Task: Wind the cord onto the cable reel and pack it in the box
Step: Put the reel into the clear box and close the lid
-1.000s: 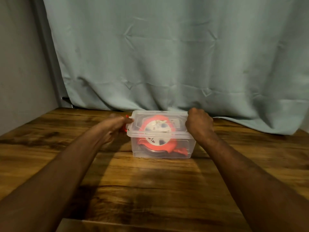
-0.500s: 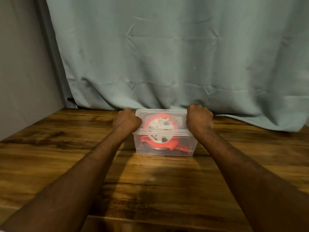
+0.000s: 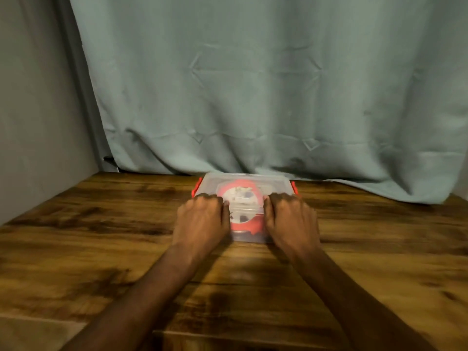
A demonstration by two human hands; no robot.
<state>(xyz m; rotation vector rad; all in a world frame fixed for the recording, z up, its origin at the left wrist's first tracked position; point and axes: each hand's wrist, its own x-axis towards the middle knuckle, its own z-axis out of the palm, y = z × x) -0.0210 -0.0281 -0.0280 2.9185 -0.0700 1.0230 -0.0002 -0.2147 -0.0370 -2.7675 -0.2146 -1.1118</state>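
Orange round cable reel (image 3: 243, 198) lies inside the clear plastic box (image 3: 247, 184) on the wooden table (image 3: 101, 224), lid on. We rest left hand (image 3: 201, 219) and right hand (image 3: 290, 219), fingers curled, on its near lid edge; winding and packing appear done, latch seating unconfirmed.

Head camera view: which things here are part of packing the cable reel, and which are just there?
Part of the job: clear plastic box, its lid, red cable reel inside, left hand, right hand.
Just there: wooden table, green curtain, grey wall.
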